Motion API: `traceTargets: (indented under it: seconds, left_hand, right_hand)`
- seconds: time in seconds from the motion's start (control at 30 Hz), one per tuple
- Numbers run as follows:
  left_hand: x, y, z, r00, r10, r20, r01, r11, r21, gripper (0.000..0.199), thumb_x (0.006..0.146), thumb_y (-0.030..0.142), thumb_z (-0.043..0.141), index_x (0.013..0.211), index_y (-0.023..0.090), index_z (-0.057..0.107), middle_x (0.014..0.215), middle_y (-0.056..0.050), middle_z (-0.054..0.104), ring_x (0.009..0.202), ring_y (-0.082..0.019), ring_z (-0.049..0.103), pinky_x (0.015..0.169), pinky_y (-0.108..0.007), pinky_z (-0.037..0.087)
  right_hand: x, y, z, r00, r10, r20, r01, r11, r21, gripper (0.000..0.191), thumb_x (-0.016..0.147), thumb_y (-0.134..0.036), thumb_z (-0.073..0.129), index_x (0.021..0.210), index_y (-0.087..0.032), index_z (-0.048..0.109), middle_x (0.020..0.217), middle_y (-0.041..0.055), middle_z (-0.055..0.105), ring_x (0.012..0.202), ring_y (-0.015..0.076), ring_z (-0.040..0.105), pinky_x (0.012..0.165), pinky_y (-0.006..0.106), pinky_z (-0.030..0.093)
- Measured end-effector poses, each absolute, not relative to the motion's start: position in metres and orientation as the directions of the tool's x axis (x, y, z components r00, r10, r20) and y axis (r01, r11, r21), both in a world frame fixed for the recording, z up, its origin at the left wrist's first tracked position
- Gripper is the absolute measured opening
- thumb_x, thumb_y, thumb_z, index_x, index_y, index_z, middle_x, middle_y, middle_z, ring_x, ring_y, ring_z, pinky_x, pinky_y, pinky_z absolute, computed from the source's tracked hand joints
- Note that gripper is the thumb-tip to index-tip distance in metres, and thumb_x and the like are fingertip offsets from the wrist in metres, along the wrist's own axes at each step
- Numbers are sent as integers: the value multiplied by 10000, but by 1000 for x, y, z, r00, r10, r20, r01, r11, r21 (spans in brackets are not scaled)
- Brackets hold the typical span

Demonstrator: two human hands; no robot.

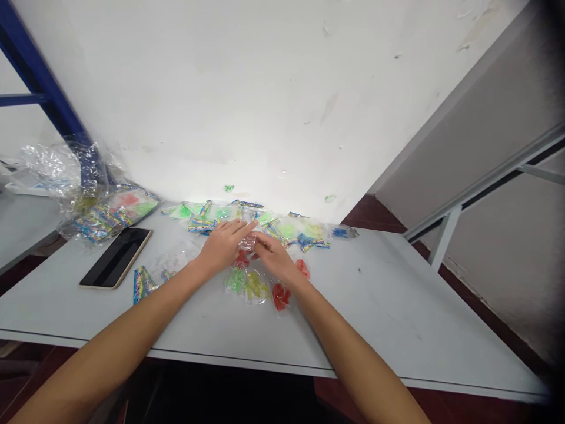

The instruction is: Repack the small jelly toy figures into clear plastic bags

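My left hand (225, 244) and my right hand (274, 258) meet over the middle of the table, fingers closed on a small clear plastic bag (248, 242) with something pinkish in it. Fingers partly hide the bag. Just below it lies a red piece (241, 259). Nearer to me are a clear bag with a green piece (237, 281) and one with a yellow piece (256, 286). By my right wrist lie a bagged red piece (281, 296) and a pink piece (302, 268).
A phone (117, 259) lies at the left, near printed header cards (142, 284). Behind my hands, bagged pieces with colourful headers (203, 225) line the white wall (273, 118). A large clear bag of packets (106, 218) sits at the back left. Blue pieces (342, 232) lie toward the right.
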State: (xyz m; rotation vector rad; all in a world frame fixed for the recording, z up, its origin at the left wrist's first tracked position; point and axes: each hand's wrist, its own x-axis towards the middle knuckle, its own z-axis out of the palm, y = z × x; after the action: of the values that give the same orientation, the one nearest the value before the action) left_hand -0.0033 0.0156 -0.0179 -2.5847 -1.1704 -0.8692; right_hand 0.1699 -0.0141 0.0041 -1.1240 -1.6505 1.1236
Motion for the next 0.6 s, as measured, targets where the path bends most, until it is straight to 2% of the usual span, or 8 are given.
traceTargets:
  seconds: [0.13, 0.27, 0.37, 0.47, 0.6]
  left_hand:
    - [-6, 14, -14, 574, 673, 466, 745, -666, 43, 871, 707, -80, 393, 1513, 232, 286, 1286, -89, 611, 1255, -234, 513, 1011, -397, 413]
    - [-11, 18, -15, 520, 718, 463, 788, -613, 64, 908, 703, -90, 369, 1539, 222, 199, 1262, -85, 624, 1241, -236, 511, 1020, -397, 398]
    - [-14, 22, -17, 464, 747, 477, 823, -562, 80, 899, 695, -77, 370, 1536, 192, 202, 1278, -97, 617, 1251, -243, 506, 1032, -398, 387]
    - [-14, 22, -16, 448, 756, 477, 840, -538, 65, 820, 715, -44, 389, 1504, 153, 287, 1310, -124, 596, 1278, -265, 486, 1059, -417, 365]
    - [-9, 13, -11, 505, 714, 485, 811, -585, 19, 817, 734, 68, 499, 1511, 108, 250, 1505, -174, 395, 1428, -335, 286, 1149, -487, 238]
  right_hand:
    - [170, -15, 3, -261, 948, 182, 299, 259, -918, 345, 848, -212, 399, 966, -225, 723, 770, 0, 634, 710, 159, 556, 706, 312, 462]
    - [175, -14, 6, -195, 975, 111, 332, 172, -928, 459, 844, -197, 393, 1214, -238, 661, 693, -14, 613, 692, 159, 581, 726, 312, 457]
    - [178, -13, 8, -205, 976, 79, 367, 152, -918, 527, 856, -192, 376, 1338, -248, 582, 631, -24, 580, 661, 162, 572, 698, 310, 447]
    - [179, -12, 5, -269, 950, 157, 374, 253, -892, 550, 866, -174, 345, 1359, -278, 565, 674, -18, 579, 652, 157, 550, 685, 308, 447]
    - [177, -12, -2, -378, 877, 297, 437, 452, -778, 542, 867, -128, 336, 1319, -284, 593, 857, 13, 645, 748, 164, 555, 753, 316, 443]
